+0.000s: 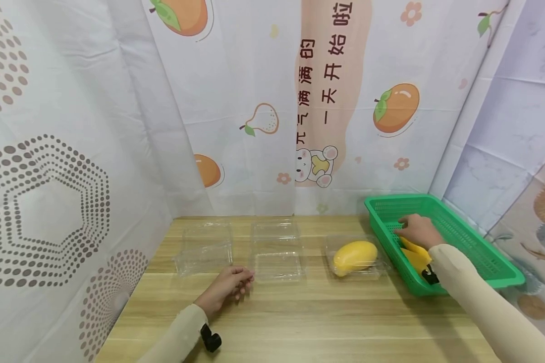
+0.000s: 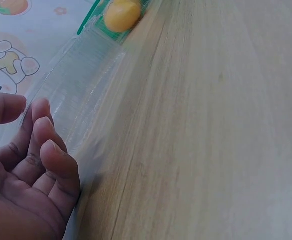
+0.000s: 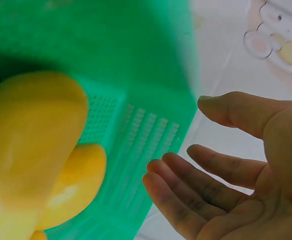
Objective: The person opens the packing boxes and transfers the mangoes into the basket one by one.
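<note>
My right hand (image 1: 419, 231) hovers over the left side of the green basket (image 1: 486, 254), fingers loosely bent and holding nothing. Yellow mangoes (image 3: 33, 150) lie in the basket below it; in the head view the hand and sleeve partly cover them. On the table, my left hand (image 1: 227, 288) has loosely curled fingers, with the fingertips right at the left edge of an opened clear plastic box (image 1: 277, 264). The left wrist view shows a gap between thumb and fingers (image 2: 58, 162). Another yellow mango (image 1: 355, 256) sits in a clear box (image 1: 331, 244) beside the basket.
A further clear plastic box (image 1: 204, 257) stands with its lid raised at the left of the wooden table (image 1: 290, 322). Printed curtains (image 1: 236, 65) hang behind the table and along both sides. The basket's raised rim borders the right side.
</note>
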### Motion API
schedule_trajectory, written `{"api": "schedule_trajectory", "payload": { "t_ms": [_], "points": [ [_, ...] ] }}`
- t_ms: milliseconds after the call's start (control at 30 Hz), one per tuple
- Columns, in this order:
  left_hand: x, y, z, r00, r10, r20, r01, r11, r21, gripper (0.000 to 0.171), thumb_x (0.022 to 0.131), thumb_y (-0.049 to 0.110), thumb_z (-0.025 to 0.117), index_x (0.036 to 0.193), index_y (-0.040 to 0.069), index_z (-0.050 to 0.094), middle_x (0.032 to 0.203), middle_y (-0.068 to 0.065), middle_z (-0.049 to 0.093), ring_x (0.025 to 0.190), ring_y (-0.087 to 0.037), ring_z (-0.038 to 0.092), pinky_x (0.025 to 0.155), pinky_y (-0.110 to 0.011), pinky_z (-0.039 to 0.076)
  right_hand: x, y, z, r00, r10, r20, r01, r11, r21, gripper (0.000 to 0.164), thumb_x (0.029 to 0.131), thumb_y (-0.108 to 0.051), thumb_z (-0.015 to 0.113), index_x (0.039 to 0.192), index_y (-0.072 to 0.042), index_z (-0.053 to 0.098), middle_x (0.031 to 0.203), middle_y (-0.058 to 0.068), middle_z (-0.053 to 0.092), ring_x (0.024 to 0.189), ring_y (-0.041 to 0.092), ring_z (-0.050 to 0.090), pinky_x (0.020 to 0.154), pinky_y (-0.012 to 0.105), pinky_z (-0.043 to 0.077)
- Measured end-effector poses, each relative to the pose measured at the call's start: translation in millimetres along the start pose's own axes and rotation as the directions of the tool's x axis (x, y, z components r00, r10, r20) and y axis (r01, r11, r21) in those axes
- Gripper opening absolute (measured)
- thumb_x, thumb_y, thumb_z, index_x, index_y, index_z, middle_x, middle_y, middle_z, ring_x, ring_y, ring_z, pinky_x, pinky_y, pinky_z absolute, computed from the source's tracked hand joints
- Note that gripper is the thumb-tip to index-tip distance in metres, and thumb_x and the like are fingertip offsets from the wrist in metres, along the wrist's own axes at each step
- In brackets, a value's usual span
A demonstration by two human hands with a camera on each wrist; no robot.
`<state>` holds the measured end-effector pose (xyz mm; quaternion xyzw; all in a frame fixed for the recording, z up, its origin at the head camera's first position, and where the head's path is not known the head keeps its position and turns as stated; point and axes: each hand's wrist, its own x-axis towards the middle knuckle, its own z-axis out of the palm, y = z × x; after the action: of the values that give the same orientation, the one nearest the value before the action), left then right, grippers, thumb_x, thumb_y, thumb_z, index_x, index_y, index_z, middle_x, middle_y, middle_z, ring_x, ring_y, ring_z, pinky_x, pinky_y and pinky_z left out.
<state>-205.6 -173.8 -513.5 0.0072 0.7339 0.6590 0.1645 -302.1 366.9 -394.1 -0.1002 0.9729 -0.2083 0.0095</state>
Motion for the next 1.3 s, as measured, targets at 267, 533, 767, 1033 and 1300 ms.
{"api": "schedule_trajectory", "payload": {
  "t_ms": [267,533,767,1033,1300],
  "points": [
    [0.0,-0.2,0.5,1.000,-0.005,-0.001,0.005,1.000,0.003,0.031,0.104,0.026,0.062,0.101,-0.005,0.068,0.080,-0.004,0.064,0.062,-0.009,0.052,0.049,-0.021,0.043,-8.2,-33.8,3.7,0.997,-0.081,0.003,0.081,0.997,0.015,0.051,0.099,-0.022,0.069,0.131,0.017,0.058,0.117,0.037,0.064,0.102,0.051,0.065,0.079,0.056,0.057],
    [-0.2,1.5,1.2,1.000,-0.003,-0.003,0.003,1.000,0.007,0.035,0.104,0.028,0.063,0.102,-0.006,0.068,0.078,-0.003,0.063,0.061,-0.009,0.051,0.048,-0.021,0.043,-15.1,-56.4,14.1,0.987,-0.158,-0.009,0.158,0.987,0.007,0.042,0.096,-0.017,0.072,0.123,0.015,0.064,0.113,0.032,0.068,0.100,0.047,0.066,0.077,0.053,0.058],
    [-1.8,2.0,1.6,1.000,0.000,0.006,0.000,1.000,0.007,0.034,0.105,0.028,0.062,0.102,-0.006,0.067,0.079,-0.004,0.064,0.062,-0.009,0.052,0.049,-0.021,0.043,-19.7,-65.6,29.3,0.977,-0.212,-0.014,0.213,0.976,0.037,0.040,0.095,-0.020,0.074,0.117,0.012,0.068,0.109,0.027,0.070,0.100,0.043,0.067,0.079,0.054,0.057],
    [-3.0,3.8,1.6,1.000,0.018,0.005,-0.018,1.000,0.002,0.037,0.106,0.028,0.059,0.107,-0.008,0.067,0.080,-0.004,0.065,0.061,-0.008,0.052,0.048,-0.020,0.044,-24.5,-78.6,43.8,0.967,-0.254,-0.008,0.254,0.967,0.010,0.030,0.092,-0.020,0.078,0.108,0.006,0.073,0.098,0.015,0.073,0.090,0.033,0.069,0.077,0.049,0.057],
    [-4.0,4.2,4.8,1.000,0.013,0.002,-0.013,1.000,0.005,0.037,0.106,0.028,0.059,0.106,-0.008,0.067,0.082,-0.004,0.065,0.062,-0.009,0.053,0.049,-0.021,0.045,-30.5,-85.0,62.4,0.966,-0.257,0.018,0.257,0.966,0.025,0.020,0.090,-0.019,0.080,0.098,-0.002,0.074,0.086,0.000,0.070,0.076,0.017,0.064,0.069,0.039,0.055]
  ]
}}
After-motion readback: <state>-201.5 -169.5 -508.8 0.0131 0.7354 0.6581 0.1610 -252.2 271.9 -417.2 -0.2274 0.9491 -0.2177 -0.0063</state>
